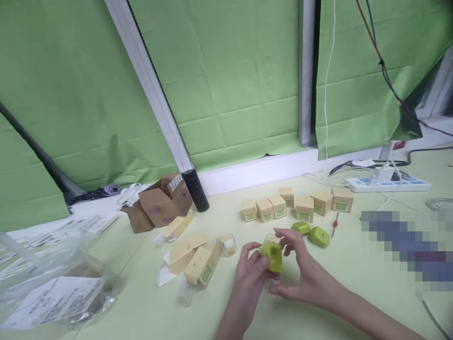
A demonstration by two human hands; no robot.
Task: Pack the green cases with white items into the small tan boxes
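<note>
A small hollow green plastic piece point(272, 258) is pinched in the fingers of my left hand point(252, 270), its recess facing right. Around its right side my right hand point(305, 273) curves with thumb and fingers apart, and I see nothing held in it. Just behind the hands is a clear plastic case point(271, 239), partly hidden. Beyond my right hand lie a green rounded shell point(319, 237) and another green piece point(301, 228). Near them rests a thin tool with a red middle point(335, 225). Left of my hands sits a clear case with a white block point(229, 245).
Several small tan boxes point(305, 209) stand at the back. Opened cartons point(199, 267) lie to the left, before a brown cardboard box point(164, 203) and black cylinder point(196, 191). A plastic bag point(60, 288) is far left. A power strip point(387, 184) sits back right.
</note>
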